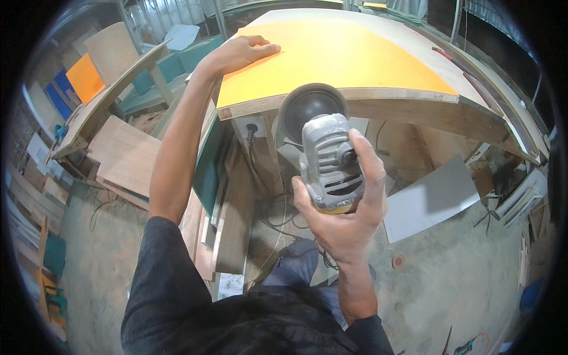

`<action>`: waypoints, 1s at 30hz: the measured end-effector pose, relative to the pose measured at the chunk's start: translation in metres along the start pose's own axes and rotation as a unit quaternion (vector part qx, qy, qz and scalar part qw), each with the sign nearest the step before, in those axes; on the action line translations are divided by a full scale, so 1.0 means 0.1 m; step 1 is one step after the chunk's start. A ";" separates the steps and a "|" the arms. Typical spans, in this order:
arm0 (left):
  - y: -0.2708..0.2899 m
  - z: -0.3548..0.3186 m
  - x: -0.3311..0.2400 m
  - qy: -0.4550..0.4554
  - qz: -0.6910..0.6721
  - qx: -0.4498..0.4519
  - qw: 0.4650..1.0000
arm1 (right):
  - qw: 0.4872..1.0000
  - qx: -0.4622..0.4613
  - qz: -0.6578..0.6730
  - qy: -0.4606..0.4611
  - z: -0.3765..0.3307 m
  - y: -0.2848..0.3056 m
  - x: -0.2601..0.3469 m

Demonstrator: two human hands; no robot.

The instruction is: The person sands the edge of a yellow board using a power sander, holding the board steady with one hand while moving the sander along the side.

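Note:
My right hand [349, 222] is wrapped round a grey, dusty angle grinder [331, 145], held upright in front of me. Its round dark disc [315, 109] stands by the near edge of a yellow-faced wooden panel [337, 56]. Whether the disc touches that edge, and whether it spins, I cannot tell. On the panel's upper left part lies my left hand [245, 53], palm down, its thumb stretched out over the yellow face and its other fingers partly hidden. Bare pale wood shows along the panel's near edge.
Below the panel is a wall socket [251, 128] with a plugged-in cord. Green and wooden boards [228, 207] lean left of my legs. A white sheet [432, 198] lies on the floor at right. Further left stands a wooden bench [112, 94] with an orange board [86, 78].

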State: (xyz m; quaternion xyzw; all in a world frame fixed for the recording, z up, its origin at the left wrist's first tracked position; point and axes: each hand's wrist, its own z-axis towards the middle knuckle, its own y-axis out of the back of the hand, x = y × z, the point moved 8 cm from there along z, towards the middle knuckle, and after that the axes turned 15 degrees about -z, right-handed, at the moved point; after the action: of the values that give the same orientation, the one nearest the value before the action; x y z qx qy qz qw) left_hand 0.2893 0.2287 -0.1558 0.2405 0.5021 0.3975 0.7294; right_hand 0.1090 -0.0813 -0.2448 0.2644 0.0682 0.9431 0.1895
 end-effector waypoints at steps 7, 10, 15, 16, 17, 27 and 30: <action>-0.01 -0.10 -0.09 0.019 0.021 0.001 1.000 | 1.000 -0.003 0.017 -0.007 0.03 0.17 -0.31; 0.01 -0.08 -0.11 0.021 0.036 -0.004 0.999 | 1.000 -0.005 0.018 -0.010 0.09 0.25 -0.38; 0.00 -0.05 -0.07 0.011 0.030 -0.023 0.999 | 1.000 -0.014 0.014 -0.012 0.15 0.36 -0.54; -0.01 -0.04 -0.08 0.009 0.030 -0.021 0.999 | 1.000 -0.014 0.015 -0.019 0.17 0.40 -0.57; 0.01 -0.06 -0.10 0.009 0.032 -0.021 0.999 | 0.999 -0.013 0.019 -0.025 0.19 0.42 -0.60; 0.01 -0.08 -0.13 0.037 0.029 -0.025 0.999 | 0.998 -0.039 0.033 -0.048 0.33 0.71 -0.99; 0.03 -0.09 -0.15 0.048 0.023 -0.017 0.998 | 0.997 -0.045 0.039 -0.050 0.38 0.78 -1.12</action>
State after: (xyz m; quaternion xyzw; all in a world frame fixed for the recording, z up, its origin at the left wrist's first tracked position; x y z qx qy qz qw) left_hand 0.2774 0.2176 -0.1489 0.2206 0.5237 0.4340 0.6991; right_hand 0.1923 -0.1960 -0.2471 0.3048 0.0059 0.9376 0.1673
